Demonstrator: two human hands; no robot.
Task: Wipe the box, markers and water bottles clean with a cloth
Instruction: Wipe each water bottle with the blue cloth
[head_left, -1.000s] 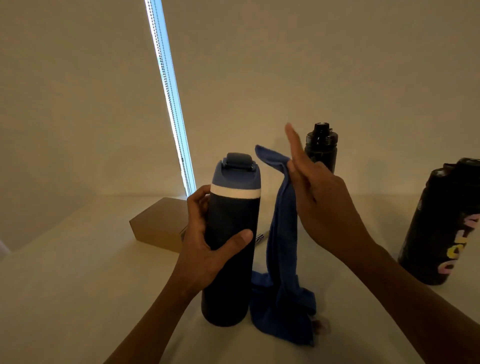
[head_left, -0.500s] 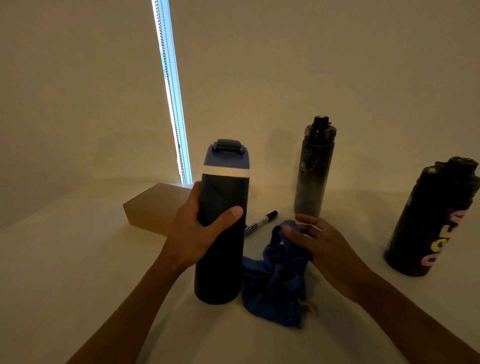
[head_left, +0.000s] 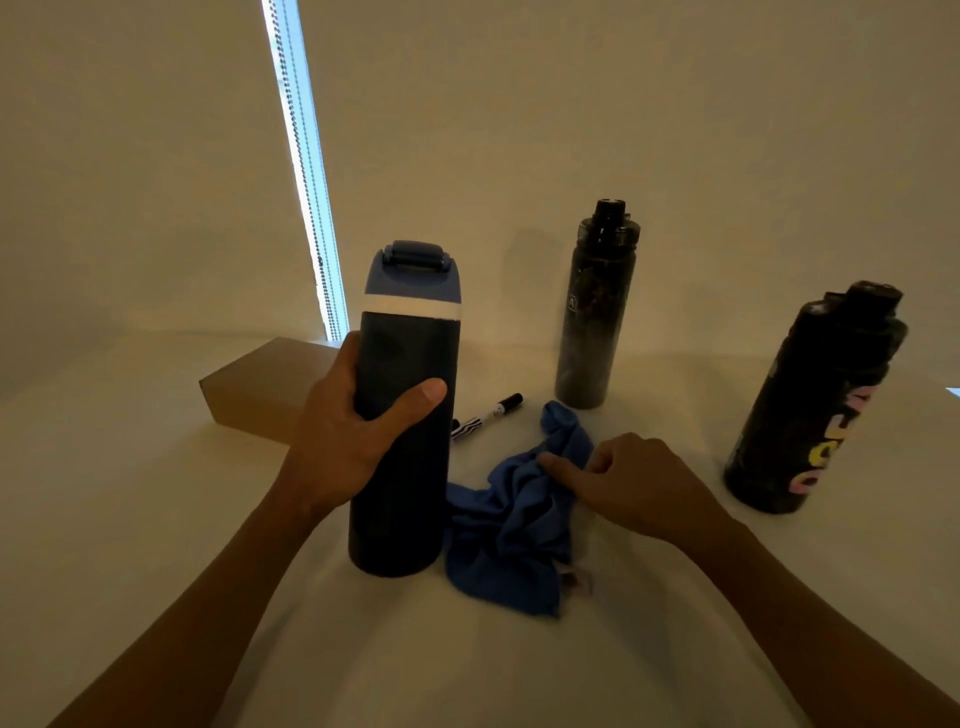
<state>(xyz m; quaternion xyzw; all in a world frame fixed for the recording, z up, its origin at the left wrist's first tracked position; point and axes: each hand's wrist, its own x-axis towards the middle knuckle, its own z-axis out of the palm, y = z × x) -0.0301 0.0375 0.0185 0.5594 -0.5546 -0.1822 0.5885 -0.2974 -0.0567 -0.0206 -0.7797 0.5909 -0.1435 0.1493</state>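
Cloth (head_left: 509, 530), blue and crumpled, lies on the white table (head_left: 130, 519) right against the navy bottle (head_left: 400, 509), and the right hand (head_left: 644, 483) grips its upper folds with curled fingers. The left hand (head_left: 353, 447) clasps the upright navy bottle round its middle. Behind lie a marker (head_left: 485, 415) and a cardboard box (head_left: 260, 389), while a slim black bottle (head_left: 592, 322) and a lettered black bottle (head_left: 810, 405) stand to the right.

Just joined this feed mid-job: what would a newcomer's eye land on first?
The navy bottle with a blue lid stands upright at centre in the grip of the left hand. Beside it, the right hand holds a crumpled blue cloth. Far right stands a black bottle with colourful lettering.
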